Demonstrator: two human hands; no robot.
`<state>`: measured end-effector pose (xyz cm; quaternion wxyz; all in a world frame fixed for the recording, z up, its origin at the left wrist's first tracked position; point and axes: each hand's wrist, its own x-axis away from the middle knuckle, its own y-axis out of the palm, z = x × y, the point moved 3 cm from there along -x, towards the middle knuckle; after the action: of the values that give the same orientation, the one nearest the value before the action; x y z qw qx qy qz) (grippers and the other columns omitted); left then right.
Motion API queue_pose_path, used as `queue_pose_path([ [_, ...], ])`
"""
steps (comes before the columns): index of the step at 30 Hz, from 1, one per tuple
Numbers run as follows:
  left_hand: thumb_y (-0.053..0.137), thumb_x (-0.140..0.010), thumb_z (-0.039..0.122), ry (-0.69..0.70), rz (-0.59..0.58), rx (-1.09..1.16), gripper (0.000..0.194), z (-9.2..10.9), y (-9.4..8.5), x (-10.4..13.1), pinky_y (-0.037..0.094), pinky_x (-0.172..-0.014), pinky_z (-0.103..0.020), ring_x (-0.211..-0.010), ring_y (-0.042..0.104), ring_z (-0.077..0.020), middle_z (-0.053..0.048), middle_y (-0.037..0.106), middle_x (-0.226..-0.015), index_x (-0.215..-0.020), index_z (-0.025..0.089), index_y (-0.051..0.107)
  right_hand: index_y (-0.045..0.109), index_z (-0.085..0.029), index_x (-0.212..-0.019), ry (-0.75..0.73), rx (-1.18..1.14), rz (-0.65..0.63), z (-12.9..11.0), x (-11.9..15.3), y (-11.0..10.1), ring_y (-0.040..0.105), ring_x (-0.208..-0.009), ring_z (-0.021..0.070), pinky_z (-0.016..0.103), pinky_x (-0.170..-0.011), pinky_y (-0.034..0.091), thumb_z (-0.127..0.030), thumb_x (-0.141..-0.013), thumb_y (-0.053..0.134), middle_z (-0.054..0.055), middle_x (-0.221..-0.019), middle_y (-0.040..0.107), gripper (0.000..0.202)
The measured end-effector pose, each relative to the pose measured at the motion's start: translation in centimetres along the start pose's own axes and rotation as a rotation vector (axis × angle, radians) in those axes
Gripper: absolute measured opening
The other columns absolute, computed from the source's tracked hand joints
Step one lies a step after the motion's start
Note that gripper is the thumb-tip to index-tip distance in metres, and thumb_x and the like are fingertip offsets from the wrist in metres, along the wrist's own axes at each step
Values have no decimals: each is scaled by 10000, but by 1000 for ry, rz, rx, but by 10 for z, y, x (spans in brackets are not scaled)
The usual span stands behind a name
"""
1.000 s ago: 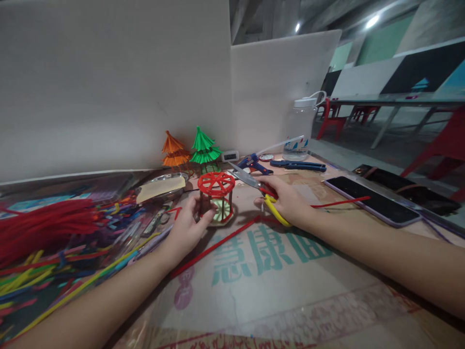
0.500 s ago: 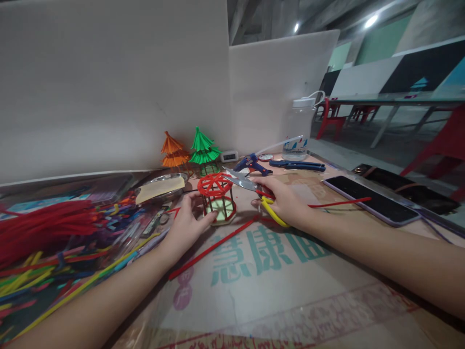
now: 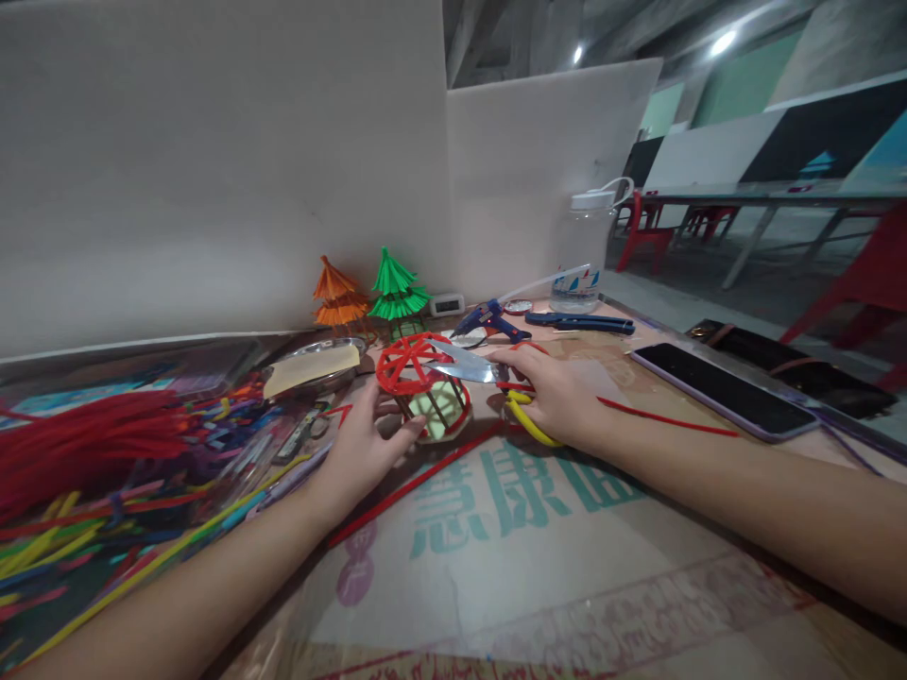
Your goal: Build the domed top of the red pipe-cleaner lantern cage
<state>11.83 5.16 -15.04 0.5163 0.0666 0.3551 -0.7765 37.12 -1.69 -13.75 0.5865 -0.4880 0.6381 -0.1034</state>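
Observation:
My left hand [image 3: 372, 430] grips a small pavilion frame [image 3: 413, 364] from its left side; it has a spoked red top ring, dark posts and a pale green base, and tilts to the left. In my right hand [image 3: 549, 392] are scissors [image 3: 524, 416] with yellow handles, their blades apart at the right edge of the red ring. A red pipe cleaner [image 3: 666, 416] also passes by the right hand and sticks out to the right beyond the wrist. Another red pipe cleaner [image 3: 418, 482] lies on the board below the frame.
Behind stand an orange model tree-like roof [image 3: 336, 293] and a green one [image 3: 398, 288]. A blue glue gun [image 3: 492, 321], pliers [image 3: 581, 323], water bottle [image 3: 577, 250] and phone [image 3: 723, 389] lie to the right and back. Loose coloured pipe cleaners [image 3: 92, 463] cover the left side.
The pavilion frame has tipped to the left, its top ring turning more toward me. The scissors' blades have shifted lower, and the pipe cleaner end at right has swung down.

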Motion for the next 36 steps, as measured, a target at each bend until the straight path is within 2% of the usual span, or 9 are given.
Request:
queue_pose_path([
  [5, 698, -842, 385, 23, -5, -20, 511, 3, 0, 0, 584, -944, -395, -1023, 705, -226, -91, 676, -1213, -1292, 229, 513, 642, -190, -1284, 14, 4, -25, -1, 0, 0, 659, -880, 256, 372, -778, 534, -423, -886, 690, 105, -1059, 698, 464],
  [13, 697, -852, 382, 56, -7, -60, 489, 3, 2, 0, 582, -917, -374, -1001, 691, -216, -80, 668, -1206, -1286, 222, 539, 628, -196, -1327, 15, -22, -43, -3, 0, 0, 659, -950, 266, 381, -806, 532, -444, -895, 687, 112, -1161, 705, 501],
  [19, 716, -845, 371, 24, 4, -67, 479, 1, 1, 3, 579, -904, -375, -973, 687, -217, -69, 669, -1157, -1272, 223, 554, 652, -209, -1297, 39, -4, -48, 4, 2, 3, 668, -911, 267, 381, -781, 537, -414, -886, 688, 95, -1075, 724, 460],
  [23, 706, -849, 355, 28, -5, -55, 472, 2, 2, 3, 585, -895, -372, -982, 687, -218, -72, 673, -1170, -1276, 224, 552, 656, -211, -1271, 19, -20, -32, 7, 3, 5, 680, -916, 260, 374, -791, 545, -450, -885, 694, 92, -1081, 727, 455],
  [36, 690, -853, 333, 44, -27, -45, 408, 4, 2, 2, 595, -877, -347, -959, 698, -201, -60, 676, -1151, -1230, 221, 581, 698, -209, -1218, -28, 9, -8, 3, 5, -3, 709, -902, 253, 356, -776, 554, -415, -873, 705, 94, -1054, 752, 402],
])
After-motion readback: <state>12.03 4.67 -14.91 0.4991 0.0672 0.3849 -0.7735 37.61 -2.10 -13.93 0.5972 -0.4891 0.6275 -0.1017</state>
